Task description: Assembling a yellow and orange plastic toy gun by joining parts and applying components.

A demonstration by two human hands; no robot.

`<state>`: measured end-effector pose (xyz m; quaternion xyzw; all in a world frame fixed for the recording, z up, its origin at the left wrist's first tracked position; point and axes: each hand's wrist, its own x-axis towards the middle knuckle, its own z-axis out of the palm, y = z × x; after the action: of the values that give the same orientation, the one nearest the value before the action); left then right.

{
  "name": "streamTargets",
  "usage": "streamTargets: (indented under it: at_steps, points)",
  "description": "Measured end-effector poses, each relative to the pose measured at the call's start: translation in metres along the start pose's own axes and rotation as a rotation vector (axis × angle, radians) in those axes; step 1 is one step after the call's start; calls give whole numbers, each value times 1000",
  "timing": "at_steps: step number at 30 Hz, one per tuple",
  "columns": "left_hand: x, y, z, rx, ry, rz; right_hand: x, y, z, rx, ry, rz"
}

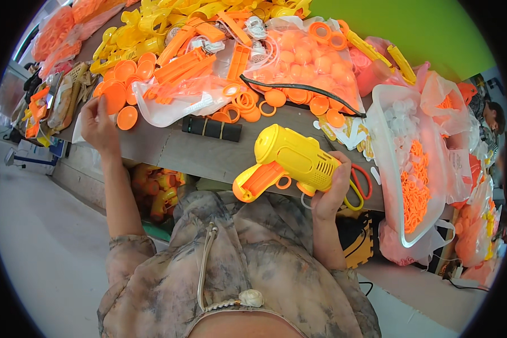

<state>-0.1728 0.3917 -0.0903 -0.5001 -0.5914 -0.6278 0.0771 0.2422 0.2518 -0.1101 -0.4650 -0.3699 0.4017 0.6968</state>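
My right hand (331, 191) grips the nozzle end of a yellow plastic toy gun (294, 156), shaped like a hair dryer. Its handle points toward the lower left, and the orange inside of the handle shows. An orange ring (283, 182) hangs or lies just beside the handle; I cannot tell which. At the left, my left hand (99, 125) pinches the edge of a round orange cap (114, 98) at the heap of similar caps. Another shallow orange cap (127, 118) lies on the table near my left fingers.
A black rolled bundle (212, 129) lies at the table's middle. Scissors (359, 188) with red and yellow handles rest by my right hand. A white bin (397, 236) of orange parts stands at the right. Behind are bagged orange balls (304, 56) and yellow shells (152, 22).
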Motion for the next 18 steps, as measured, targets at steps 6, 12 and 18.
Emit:
streamTargets:
  at_steps: [6,12,18]
  points:
    - [-106,169,21,-781,-559,73,-8,-23,16,-277,-21,-376]
    - [-124,184,23,-911,-1134,-111,-18,-29,17,-385,-59,-450]
    - [-141,186,17,-899,-939,-60,-27,-27,16,-386,-148,-403]
